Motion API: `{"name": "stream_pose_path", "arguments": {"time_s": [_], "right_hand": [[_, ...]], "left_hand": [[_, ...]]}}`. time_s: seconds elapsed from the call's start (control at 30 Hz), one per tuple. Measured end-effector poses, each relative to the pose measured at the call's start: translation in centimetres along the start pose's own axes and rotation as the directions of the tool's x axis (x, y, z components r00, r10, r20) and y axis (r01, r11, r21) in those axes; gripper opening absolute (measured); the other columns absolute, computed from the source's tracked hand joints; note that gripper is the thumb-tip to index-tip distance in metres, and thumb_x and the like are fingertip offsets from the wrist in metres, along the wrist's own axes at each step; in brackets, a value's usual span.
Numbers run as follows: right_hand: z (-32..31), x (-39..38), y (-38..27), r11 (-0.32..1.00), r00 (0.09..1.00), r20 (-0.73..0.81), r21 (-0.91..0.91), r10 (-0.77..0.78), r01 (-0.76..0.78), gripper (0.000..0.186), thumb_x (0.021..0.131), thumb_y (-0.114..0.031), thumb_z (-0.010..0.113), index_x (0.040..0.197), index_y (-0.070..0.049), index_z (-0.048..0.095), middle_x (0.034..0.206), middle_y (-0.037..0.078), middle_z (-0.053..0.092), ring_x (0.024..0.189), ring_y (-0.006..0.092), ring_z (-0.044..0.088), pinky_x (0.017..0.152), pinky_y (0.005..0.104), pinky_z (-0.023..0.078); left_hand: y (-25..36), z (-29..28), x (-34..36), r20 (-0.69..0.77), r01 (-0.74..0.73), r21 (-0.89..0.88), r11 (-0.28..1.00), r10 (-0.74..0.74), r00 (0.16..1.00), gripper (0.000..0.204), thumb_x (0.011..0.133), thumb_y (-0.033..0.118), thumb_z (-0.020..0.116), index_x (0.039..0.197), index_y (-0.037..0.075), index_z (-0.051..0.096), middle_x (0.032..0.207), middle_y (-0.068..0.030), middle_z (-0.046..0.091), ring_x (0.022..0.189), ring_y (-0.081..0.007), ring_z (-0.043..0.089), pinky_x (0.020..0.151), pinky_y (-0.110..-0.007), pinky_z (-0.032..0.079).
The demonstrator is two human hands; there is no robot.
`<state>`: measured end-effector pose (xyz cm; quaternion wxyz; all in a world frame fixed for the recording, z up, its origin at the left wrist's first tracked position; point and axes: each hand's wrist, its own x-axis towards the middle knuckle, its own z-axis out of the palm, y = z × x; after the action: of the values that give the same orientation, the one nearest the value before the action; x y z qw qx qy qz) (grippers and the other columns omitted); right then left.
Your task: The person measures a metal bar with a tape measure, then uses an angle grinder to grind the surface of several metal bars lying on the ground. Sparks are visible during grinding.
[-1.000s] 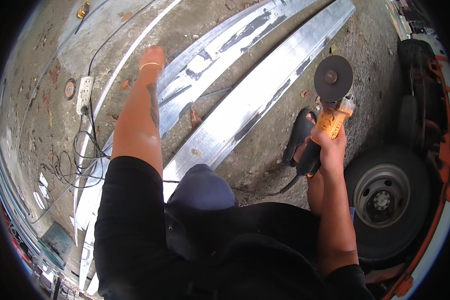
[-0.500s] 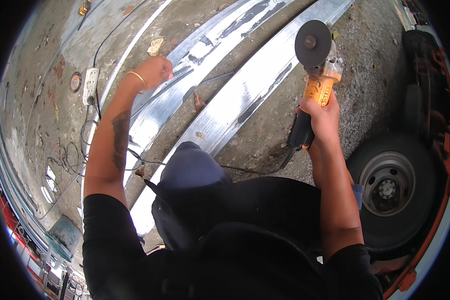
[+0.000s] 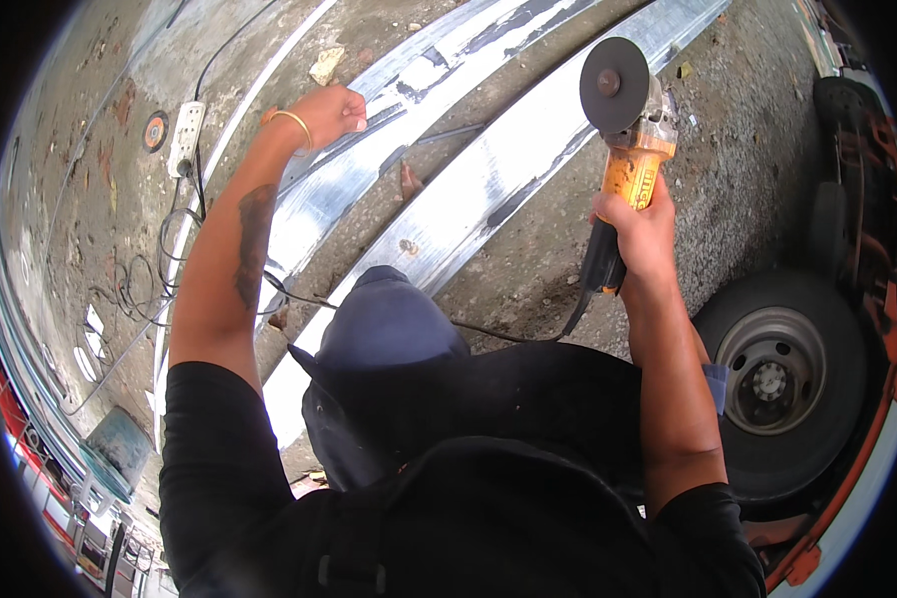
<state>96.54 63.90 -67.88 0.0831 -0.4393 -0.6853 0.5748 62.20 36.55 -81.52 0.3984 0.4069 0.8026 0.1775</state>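
Observation:
My right hand (image 3: 636, 231) grips the yellow-and-black angle grinder (image 3: 634, 171), its dark cutting disc (image 3: 610, 85) raised at upper right. My left hand (image 3: 332, 116), arm outstretched, has its fingers curled above a long, streaked metal sheet (image 3: 409, 80), near a thin dark strip (image 3: 384, 130) lying on it; I cannot make out what, if anything, the fingers hold. A second long silver metal beam (image 3: 533, 130) lies diagonally beside the first. The grinder's black cord runs down and left across the beam, partly hidden by my knee.
A white power strip (image 3: 184, 140), a spare disc (image 3: 154, 131) and tangled cables (image 3: 135, 291) lie on the dirty concrete at left. A vehicle's wheel (image 3: 779, 384) and orange-red frame (image 3: 895, 329) border the right. A bucket (image 3: 115, 448) stands at lower left.
My left hand first came down and back, then moved up and right, fingers still curled. The grinder and my right hand have risen slightly and shifted left in the picture.

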Motion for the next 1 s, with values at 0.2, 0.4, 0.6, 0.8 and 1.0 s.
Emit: {"name": "stream_pose_path", "arguments": {"time_s": [0.2,0.4,0.6,0.8,1.0], "right_hand": [[0.2,-0.4,1.2,0.999,1.000,0.007,-0.029,-0.016,0.016,0.045,0.085,-0.006,0.076,0.127,0.002,0.060,0.107,0.007,0.070,0.089,0.0131,0.066,0.077,0.0292,0.055],[0.6,-0.6,1.5,0.998,0.998,0.047,-0.028,-0.046,0.048,0.043,0.085,-0.003,0.075,0.125,0.002,0.061,0.104,0.007,0.070,0.085,0.0137,0.067,0.075,0.0296,0.055],[2.3,-1.5,1.2,1.000,0.996,0.085,-0.015,-0.009,0.010,0.042,0.083,-0.001,0.073,0.123,0.002,0.060,0.102,0.006,0.068,0.083,0.0148,0.066,0.073,0.0304,0.055],[3.1,-1.7,2.2,0.999,0.994,0.107,-0.037,-0.008,0.012,0.041,0.084,0.000,0.071,0.123,0.001,0.059,0.099,0.006,0.067,0.081,0.0146,0.065,0.072,0.0305,0.055],[3.9,-2.2,0.9,0.995,0.992,0.123,-0.092,-0.011,0.022,0.042,0.083,0.001,0.071,0.124,0.000,0.060,0.098,0.005,0.066,0.079,0.0151,0.065,0.070,0.0305,0.055]], "left_hand": [[0.5,0.3,0.2,-0.018,-0.024,0.010,1.000,0.024,1.000,0.017,0.093,0.020,0.069,0.095,0.003,0.069,0.092,-0.0148,0.071,0.091,-0.0292,0.067,0.088,-0.044,0.053],[0.1,0.4,1.1,0.014,-0.022,0.144,0.989,0.020,1.000,0.020,0.098,0.022,0.074,0.105,0.004,0.076,0.098,-0.0143,0.078,0.094,-0.0290,0.073,0.088,-0.044,0.055],[2.8,-0.6,-0.4,0.002,0.106,0.114,0.988,-0.106,0.994,0.018,0.094,0.020,0.081,0.101,0.003,0.076,0.093,-0.0119,0.077,0.091,-0.0281,0.073,0.084,-0.044,0.055],[4.4,-0.9,-1.8,-0.037,0.195,0.063,0.979,-0.193,0.980,0.018,0.093,0.018,0.082,0.100,0.003,0.076,0.092,-0.0116,0.077,0.089,-0.0273,0.072,0.082,-0.044,0.055],[2.8,0.3,-1.6,-0.153,0.110,-0.045,0.993,-0.116,0.981,0.019,0.093,0.018,0.081,0.100,0.002,0.074,0.092,-0.0112,0.076,0.088,-0.0278,0.071,0.083,-0.044,0.055]]}}
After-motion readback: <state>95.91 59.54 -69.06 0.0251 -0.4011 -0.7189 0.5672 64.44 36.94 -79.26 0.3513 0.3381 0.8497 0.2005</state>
